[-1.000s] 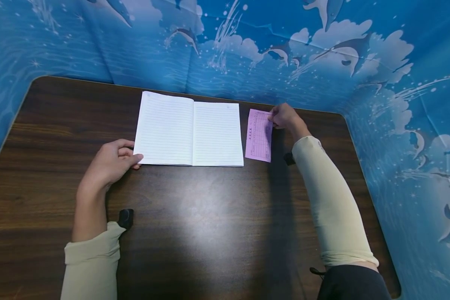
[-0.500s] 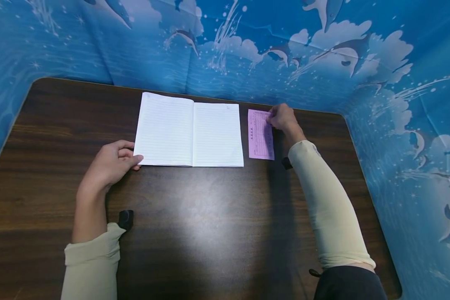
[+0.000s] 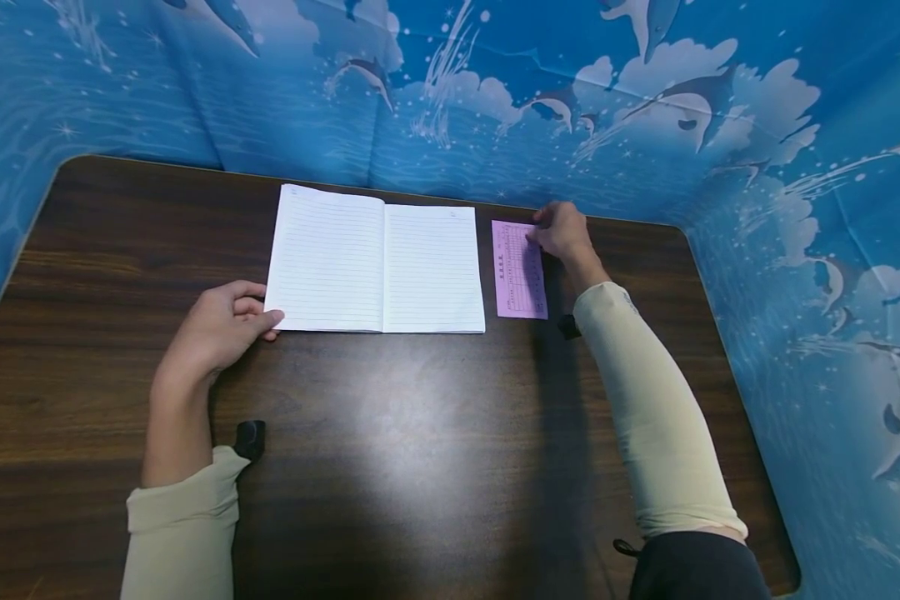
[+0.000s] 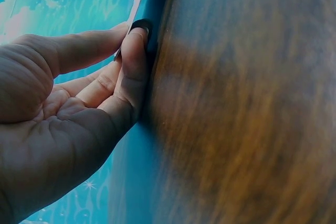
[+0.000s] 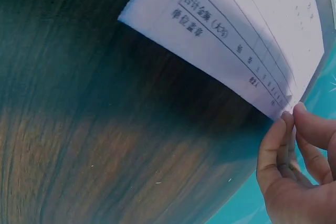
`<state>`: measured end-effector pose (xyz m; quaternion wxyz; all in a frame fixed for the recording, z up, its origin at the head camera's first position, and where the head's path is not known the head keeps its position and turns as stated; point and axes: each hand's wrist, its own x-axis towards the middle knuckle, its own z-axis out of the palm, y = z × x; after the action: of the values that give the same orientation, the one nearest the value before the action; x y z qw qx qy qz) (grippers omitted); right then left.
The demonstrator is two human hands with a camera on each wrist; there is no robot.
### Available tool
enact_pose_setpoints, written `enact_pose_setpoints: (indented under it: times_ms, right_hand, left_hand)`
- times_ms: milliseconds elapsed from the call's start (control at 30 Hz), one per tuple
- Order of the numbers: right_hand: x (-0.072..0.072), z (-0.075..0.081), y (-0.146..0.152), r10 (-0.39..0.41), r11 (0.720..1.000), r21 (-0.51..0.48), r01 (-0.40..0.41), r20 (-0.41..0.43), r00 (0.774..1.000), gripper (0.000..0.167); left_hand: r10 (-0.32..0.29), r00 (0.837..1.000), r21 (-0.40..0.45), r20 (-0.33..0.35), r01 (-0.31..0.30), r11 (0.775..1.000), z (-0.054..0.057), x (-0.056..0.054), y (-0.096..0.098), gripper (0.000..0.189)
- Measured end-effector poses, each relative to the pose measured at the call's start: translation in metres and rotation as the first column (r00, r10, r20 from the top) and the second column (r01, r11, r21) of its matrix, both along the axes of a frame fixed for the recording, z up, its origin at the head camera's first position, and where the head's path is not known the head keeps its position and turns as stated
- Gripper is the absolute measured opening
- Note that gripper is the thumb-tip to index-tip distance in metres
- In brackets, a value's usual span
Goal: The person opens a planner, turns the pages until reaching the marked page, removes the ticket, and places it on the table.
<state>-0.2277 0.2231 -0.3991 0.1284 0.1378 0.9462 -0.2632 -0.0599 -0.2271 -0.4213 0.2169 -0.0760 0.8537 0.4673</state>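
Observation:
An open notebook (image 3: 378, 262) with blank ruled pages lies near the far edge of the table. My left hand (image 3: 221, 329) pinches its lower left corner, thumb on top and fingers beneath; the left wrist view shows the thin page edge between thumb and fingers of that hand (image 4: 73, 93). To the right of the notebook is a pink printed receipt slip (image 3: 516, 275) with a ruled form on it. My right hand (image 3: 565, 232) pinches the slip's upper right corner. In the right wrist view the slip (image 5: 236, 35) slants up from the table toward the fingertips of the hand (image 5: 299, 156).
The dark wood table (image 3: 390, 467) has a blue dolphin-print cloth (image 3: 450, 92) hanging along its far and right sides. Black wrist cameras (image 3: 251, 440) sit at both cuffs. My right forearm's shadow falls across the table's right half.
The right hand and the pink slip have shifted slightly to the left, and the slip's lower edge has swung a little to the right. The left hand and notebook stay in place.

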Motion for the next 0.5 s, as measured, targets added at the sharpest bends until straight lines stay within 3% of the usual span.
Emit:
enact_pose_setpoints:
  times_ms: [233, 500]
  right_hand:
    - [0.003, 0.0, -0.003, -0.022, 0.999, -0.037, 0.022, 0.002, 1.0, 0.03]
    - [0.003, 0.004, -0.017, 0.025, 0.996, -0.091, -0.024, 0.012, 1.0, 0.027]
  left_hand:
    - [-0.007, 1.0, -0.015, -0.008, 0.007, 1.0, -0.001, -0.001, 0.001, 0.061]
    - [-0.003, 1.0, -0.008, -0.01, 0.003, 1.0, -0.002, -0.001, 0.001, 0.062]
